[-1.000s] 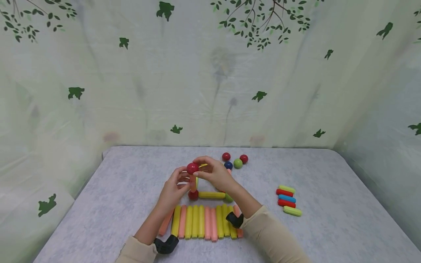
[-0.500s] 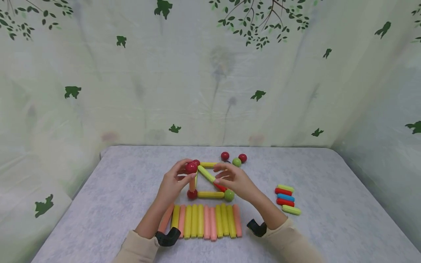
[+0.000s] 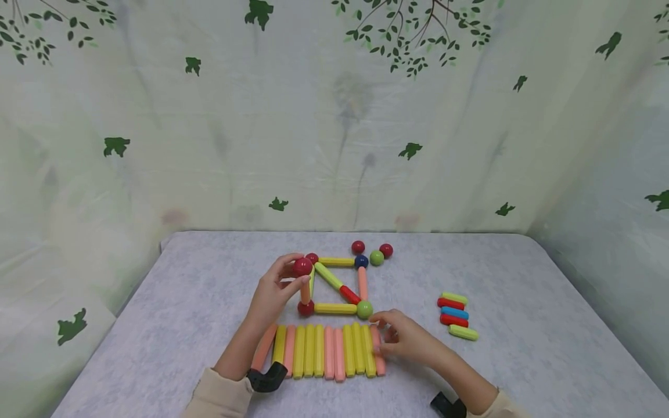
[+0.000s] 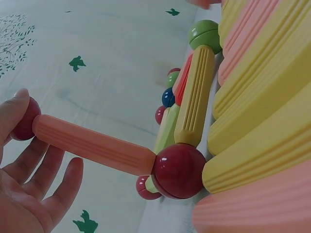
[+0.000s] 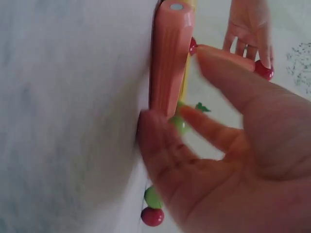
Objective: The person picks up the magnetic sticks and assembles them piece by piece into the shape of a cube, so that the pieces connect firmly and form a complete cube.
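Observation:
With thumb and fingers my left hand (image 3: pixel 273 296) pinches a red ball (image 3: pixel 302 267) on top of an upright orange-pink magnetic rod (image 4: pixel 95 144). That rod stands on a red corner ball (image 4: pixel 180 171) of a flat rod-and-ball frame. Along the frame's near side a yellow rod (image 3: pixel 335 309) runs to a green ball (image 3: pixel 364 309). A diagonal of a lime rod (image 3: pixel 328 276) and a red rod (image 3: pixel 349 295) crosses it. My right hand (image 3: pixel 410 338) is at the rightmost pink rod (image 5: pixel 171 58) of the row, fingers spread around it, thumb apart from it; finger contact is unclear.
A row of yellow and pink rods (image 3: pixel 309 351) lies in front of the frame. Short coloured rods (image 3: pixel 455 313) lie at the right. Behind the frame sit loose balls, two red (image 3: pixel 358 247) and one green (image 3: pixel 377 258). A blue ball (image 3: pixel 361 262) forms the far right corner.
My right hand has left the upper red ball and moved right and toward me, down to the end of the rod row. My left hand has stayed on the red ball.

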The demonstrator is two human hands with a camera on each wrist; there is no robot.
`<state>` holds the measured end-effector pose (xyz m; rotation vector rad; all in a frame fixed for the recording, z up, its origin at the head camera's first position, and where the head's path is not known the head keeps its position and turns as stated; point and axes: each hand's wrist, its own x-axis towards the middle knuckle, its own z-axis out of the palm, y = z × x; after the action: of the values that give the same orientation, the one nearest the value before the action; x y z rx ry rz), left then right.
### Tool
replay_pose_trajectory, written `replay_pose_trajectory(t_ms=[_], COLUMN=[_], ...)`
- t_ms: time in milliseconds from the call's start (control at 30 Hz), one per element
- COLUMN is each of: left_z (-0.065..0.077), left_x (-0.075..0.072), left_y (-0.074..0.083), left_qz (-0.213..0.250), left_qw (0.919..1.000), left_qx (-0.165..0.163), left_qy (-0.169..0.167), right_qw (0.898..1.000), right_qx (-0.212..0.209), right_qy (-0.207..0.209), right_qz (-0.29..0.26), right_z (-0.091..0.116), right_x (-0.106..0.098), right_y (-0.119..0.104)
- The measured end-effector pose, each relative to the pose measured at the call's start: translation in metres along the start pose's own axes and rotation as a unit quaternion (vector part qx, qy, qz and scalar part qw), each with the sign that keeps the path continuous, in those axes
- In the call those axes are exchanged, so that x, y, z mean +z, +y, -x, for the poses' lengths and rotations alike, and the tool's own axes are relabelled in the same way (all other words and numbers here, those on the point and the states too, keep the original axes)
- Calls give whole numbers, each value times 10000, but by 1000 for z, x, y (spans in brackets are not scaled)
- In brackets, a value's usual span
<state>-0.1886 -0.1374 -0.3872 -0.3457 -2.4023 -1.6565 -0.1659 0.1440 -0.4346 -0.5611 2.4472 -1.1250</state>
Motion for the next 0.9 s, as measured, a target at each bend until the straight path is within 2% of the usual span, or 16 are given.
replay_pose_trajectory(t_ms=[100,167,267,333,433,533,667,867,900], left_z=[-3,-4,-4,-4,-4,-3,-3,-3,-2], left_x=[1,1,2,2,2,2,1,1,1], left_y=[-15,-19,-21,-20,-18,-15,-9,-16,-13], left_qz=[77,84,98,114,97,152,235,144,139], left_qw=[10000,9999,9999,9998,9999,9999,9997,9999,9999], left_qx=[12,63,130,144,82,-11,-101,28,40], left_qy=[-15,-1,14,16,-5,-12,-48,-52,-50], right_qw=[9978,9944,9884,9885,9934,9939,9858,9742,9717], right_qx=[484,755,921,836,467,-219,-1021,-1577,-1673], right_qy=[-169,-230,-105,130,584,986,1326,1608,1658], right_qz=[420,709,1200,1256,873,453,154,-129,-166], right_z=[1,2,4,2,-4,-14,-28,-52,-55], right_x=[7,12,14,11,1,-11,-22,-25,-25], right_y=[-3,-8,-15,-17,-21,-27,-42,-65,-68])
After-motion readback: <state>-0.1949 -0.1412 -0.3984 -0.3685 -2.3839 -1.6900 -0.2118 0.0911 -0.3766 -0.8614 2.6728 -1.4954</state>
